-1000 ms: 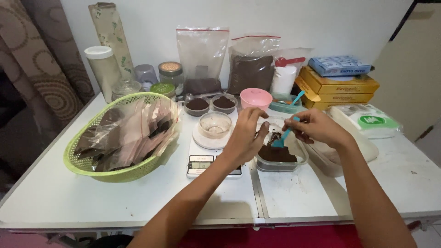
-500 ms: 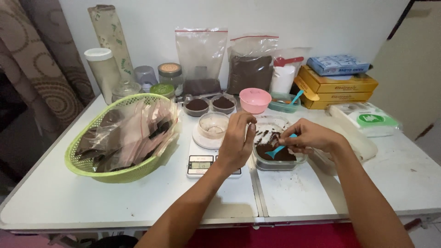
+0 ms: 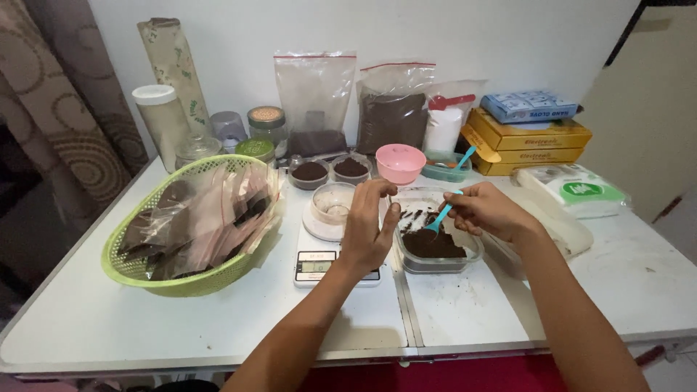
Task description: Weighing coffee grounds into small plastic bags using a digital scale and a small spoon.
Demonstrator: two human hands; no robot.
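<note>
step: scooping dark powder (image 3: 433, 245) from clear tub (image 3: 406, 261)
right hand (image 3: 488, 212): pinching teal spoon (image 3: 440, 216)
left hand (image 3: 369, 231): fingers curled, maybe gripping tub rim
next: steady lift toward cup (image 3: 332, 203) on scale (image 3: 319, 263)

This looks like a room in a home used for small-scale packing of dry powders. A white folding table (image 3: 109, 327) stands against a plain white wall, with a patterned curtain (image 3: 65, 109) at its left edge. Along the far edge stand zip bags (image 3: 314, 94) of dark powder, jars (image 3: 267, 125) and stacked yellow boxes (image 3: 530, 141). A digital scale (image 3: 319, 263) sits mid-table, and a green basket (image 3: 189, 225) of filled clear pouches lies toward the left. Brown powder is scattered on the tabletop.
</note>
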